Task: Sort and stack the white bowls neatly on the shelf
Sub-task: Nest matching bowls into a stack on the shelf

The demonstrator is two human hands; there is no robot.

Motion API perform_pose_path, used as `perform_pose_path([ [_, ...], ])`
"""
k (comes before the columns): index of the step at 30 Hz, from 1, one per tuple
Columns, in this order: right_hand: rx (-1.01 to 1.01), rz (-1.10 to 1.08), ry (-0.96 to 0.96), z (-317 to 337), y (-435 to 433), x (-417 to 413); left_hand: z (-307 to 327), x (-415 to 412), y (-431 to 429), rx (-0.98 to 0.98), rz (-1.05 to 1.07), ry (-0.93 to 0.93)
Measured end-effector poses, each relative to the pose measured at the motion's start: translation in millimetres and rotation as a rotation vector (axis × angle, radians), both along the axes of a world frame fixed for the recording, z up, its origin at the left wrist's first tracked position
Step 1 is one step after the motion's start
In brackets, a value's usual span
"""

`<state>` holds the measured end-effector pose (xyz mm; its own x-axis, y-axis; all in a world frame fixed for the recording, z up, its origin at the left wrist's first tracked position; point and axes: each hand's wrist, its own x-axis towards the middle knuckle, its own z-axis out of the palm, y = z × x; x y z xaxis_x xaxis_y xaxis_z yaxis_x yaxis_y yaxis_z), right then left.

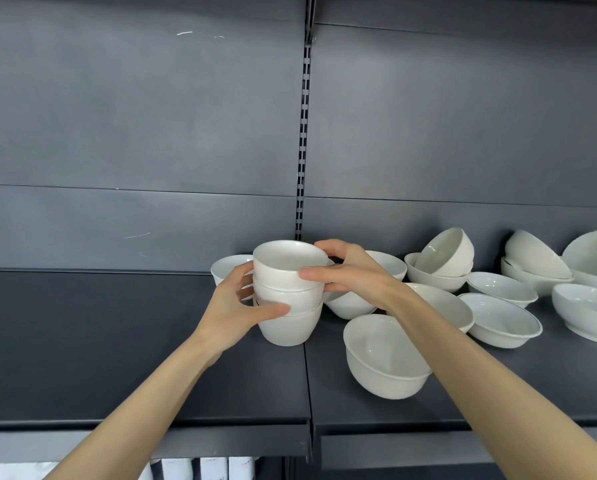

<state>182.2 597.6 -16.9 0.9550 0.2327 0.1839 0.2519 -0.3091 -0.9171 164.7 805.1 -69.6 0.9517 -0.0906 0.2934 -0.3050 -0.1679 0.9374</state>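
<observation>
A stack of three small white bowls (289,323) stands on the dark shelf (117,341) near its middle seam. My left hand (233,315) grips the stack's lower bowls from the left, thumb across the front. My right hand (350,271) holds the top bowl (285,263) from the right, thumb on its front wall and fingers round its back rim. A single deep bowl (382,358) sits in front of my right forearm. Several more white bowls, some nested and tilted (444,263), lie scattered to the right.
One bowl (226,266) stands behind the stack at the left. Wide shallow bowls (501,318) and a large bowl (586,311) crowd the right part. A slotted upright (302,150) divides the dark back panel. The shelf's front edge (221,426) runs below my arms.
</observation>
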Motion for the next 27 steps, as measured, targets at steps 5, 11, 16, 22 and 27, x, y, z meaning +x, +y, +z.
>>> perform_pose_path([
  [5, -0.024, 0.0, -0.013, 1.6, 1.0, 2.2, -2.1, 1.5, 0.2, 0.015, -0.011, -0.007],
  [11, -0.031, -0.01, -0.014, 1.7, 1.0, 0.9, -1.9, 2.7, 0.6, 0.047, -0.005, -0.011],
  [16, -0.088, -0.023, -0.017, 3.5, 1.1, -2.6, 0.9, 2.1, 1.8, 0.129, 0.039, -0.025],
  [22, -0.162, -0.047, -0.025, 8.9, 3.4, -10.4, 9.1, -6.7, -2.3, 0.201, 0.103, -0.058],
  [27, -0.185, -0.098, -0.024, 17.1, 0.4, -20.1, 16.0, -16.8, -2.5, 0.241, 0.193, -0.112],
])
